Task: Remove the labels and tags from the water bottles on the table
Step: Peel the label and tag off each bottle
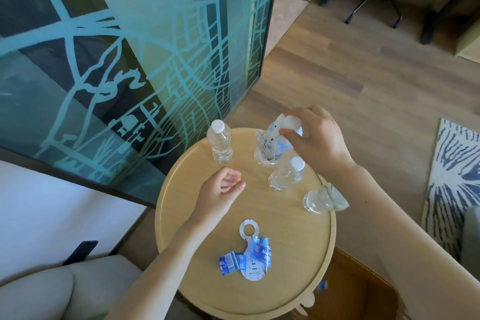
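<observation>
Several clear water bottles stand on a round wooden table (pixel 291 280). A bare bottle (pixel 219 143) is at the back left. At the back middle a bottle with a blue label and a white neck tag (pixel 270 145) stands upright, and my right hand (pixel 315 138) grips its top. A bare bottle (pixel 287 174) stands just in front of it. Another bottle (pixel 320 199) at the right edge is partly hidden under my right forearm. My left hand (pixel 220 192) hovers over the table's middle, fingers loosely curled, holding nothing. Torn blue label pieces (pixel 230 262) and a white ring tag (pixel 253 252) lie near the front.
A glass panel with a teal map pattern (pixel 145 54) stands behind the table. A white bed (pixel 52 210) and a grey cushion (pixel 52 291) are at the left. A brown box (pixel 355 291) sits below the table's right side, and a patterned rug (pixel 452 176) lies at the right.
</observation>
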Demonstrator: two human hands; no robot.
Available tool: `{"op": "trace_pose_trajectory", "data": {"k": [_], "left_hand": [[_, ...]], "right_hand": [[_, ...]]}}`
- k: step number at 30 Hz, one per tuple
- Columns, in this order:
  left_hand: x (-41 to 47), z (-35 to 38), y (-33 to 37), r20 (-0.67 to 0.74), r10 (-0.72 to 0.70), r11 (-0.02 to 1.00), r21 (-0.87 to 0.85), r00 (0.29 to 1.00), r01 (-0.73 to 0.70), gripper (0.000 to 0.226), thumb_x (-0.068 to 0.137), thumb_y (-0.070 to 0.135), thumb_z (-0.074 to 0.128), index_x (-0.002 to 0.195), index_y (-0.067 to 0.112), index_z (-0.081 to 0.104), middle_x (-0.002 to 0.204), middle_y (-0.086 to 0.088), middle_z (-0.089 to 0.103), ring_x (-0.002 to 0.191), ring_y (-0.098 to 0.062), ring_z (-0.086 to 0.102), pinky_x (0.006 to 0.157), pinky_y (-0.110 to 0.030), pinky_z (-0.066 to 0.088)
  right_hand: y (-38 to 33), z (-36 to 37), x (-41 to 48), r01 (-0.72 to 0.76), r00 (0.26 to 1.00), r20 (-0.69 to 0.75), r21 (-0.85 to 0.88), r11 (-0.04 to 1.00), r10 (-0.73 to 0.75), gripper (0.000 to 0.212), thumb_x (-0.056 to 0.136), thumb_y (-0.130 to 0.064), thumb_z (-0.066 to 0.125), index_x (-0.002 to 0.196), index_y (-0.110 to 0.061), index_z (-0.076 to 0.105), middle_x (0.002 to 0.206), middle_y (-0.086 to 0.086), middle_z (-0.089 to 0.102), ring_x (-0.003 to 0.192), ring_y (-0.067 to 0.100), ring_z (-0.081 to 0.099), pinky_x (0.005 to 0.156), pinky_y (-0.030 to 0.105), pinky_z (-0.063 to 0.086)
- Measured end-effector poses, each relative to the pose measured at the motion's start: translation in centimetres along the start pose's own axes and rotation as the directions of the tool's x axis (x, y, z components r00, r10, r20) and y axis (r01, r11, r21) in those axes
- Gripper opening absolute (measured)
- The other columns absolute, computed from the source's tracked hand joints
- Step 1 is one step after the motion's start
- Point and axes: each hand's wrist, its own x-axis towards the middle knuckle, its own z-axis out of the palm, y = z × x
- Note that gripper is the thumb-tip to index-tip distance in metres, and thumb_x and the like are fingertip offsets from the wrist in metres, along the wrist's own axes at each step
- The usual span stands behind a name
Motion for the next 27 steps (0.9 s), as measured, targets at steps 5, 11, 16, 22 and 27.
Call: {"op": "trace_pose_trajectory", "data": {"k": [5, 11, 16, 22, 27], "left_hand": [[-3.9, -0.2, 5.2, -0.058, 0.076, 0.997, -0.007, 0.995, -0.077, 0.009, 0.092, 0.024, 0.07, 0.101, 0.024, 0.068, 0.102, 0.013, 0.071, 0.093, 0.006, 0.063, 0.077, -0.003, 0.042], [-8.7, 0.2, 13.0, -0.088, 0.202, 0.977, -0.048, 0.975, -0.207, 0.012, 0.092, 0.022, 0.07, 0.103, 0.023, 0.067, 0.105, 0.01, 0.071, 0.096, 0.0, 0.065, 0.082, -0.011, 0.045], [-13.0, 1.6, 18.5, 0.029, 0.287, 0.953, -0.107, 0.957, -0.283, 0.031, 0.087, 0.032, 0.075, 0.116, 0.033, 0.063, 0.116, 0.017, 0.066, 0.108, 0.002, 0.062, 0.084, -0.008, 0.047], [-16.4, 7.3, 22.6, 0.275, 0.392, 0.92, -0.099, 0.878, -0.38, 0.079, 0.071, 0.04, 0.085, 0.138, 0.04, 0.043, 0.13, 0.03, 0.053, 0.119, 0.017, 0.049, 0.099, -0.008, 0.037], [-18.4, 12.2, 24.6, 0.379, 0.448, 0.891, -0.265, 0.81, -0.369, 0.061, 0.067, 0.033, 0.087, 0.118, 0.045, 0.056, 0.111, 0.004, 0.073, 0.099, -0.019, 0.071, 0.082, -0.037, 0.06]], "right_hand": [[-4.2, -7.8, -2.4, 0.057, 0.997, -0.053, 0.193, 0.98, -0.048, 0.027, 0.086, -0.016, 0.078, 0.113, -0.017, 0.071, 0.101, 0.002, 0.06, 0.092, 0.013, 0.057, 0.081, 0.019, 0.044], [-8.6, -17.7, -5.6, 0.146, 0.986, -0.13, 0.371, 0.917, -0.104, 0.023, 0.085, -0.011, 0.079, 0.104, -0.021, 0.071, 0.098, -0.011, 0.061, 0.094, 0.001, 0.062, 0.081, 0.008, 0.045], [-10.6, -25.5, -9.3, 0.215, 0.972, -0.179, 0.393, 0.894, -0.155, 0.031, 0.086, -0.014, 0.078, 0.094, -0.041, 0.066, 0.108, -0.008, 0.069, 0.1, 0.002, 0.066, 0.09, 0.026, 0.056], [-10.1, -32.3, -13.9, 0.225, 0.965, -0.224, 0.431, 0.874, -0.138, 0.019, 0.088, -0.011, 0.077, 0.103, -0.023, 0.073, 0.102, -0.011, 0.074, 0.092, -0.003, 0.07, 0.077, 0.016, 0.056], [-7.8, -35.6, -16.7, 0.22, 0.962, -0.249, 0.475, 0.852, -0.11, 0.016, 0.09, -0.008, 0.074, 0.101, -0.019, 0.075, 0.088, -0.01, 0.077, 0.083, 0.002, 0.072, 0.071, 0.014, 0.052]]}}
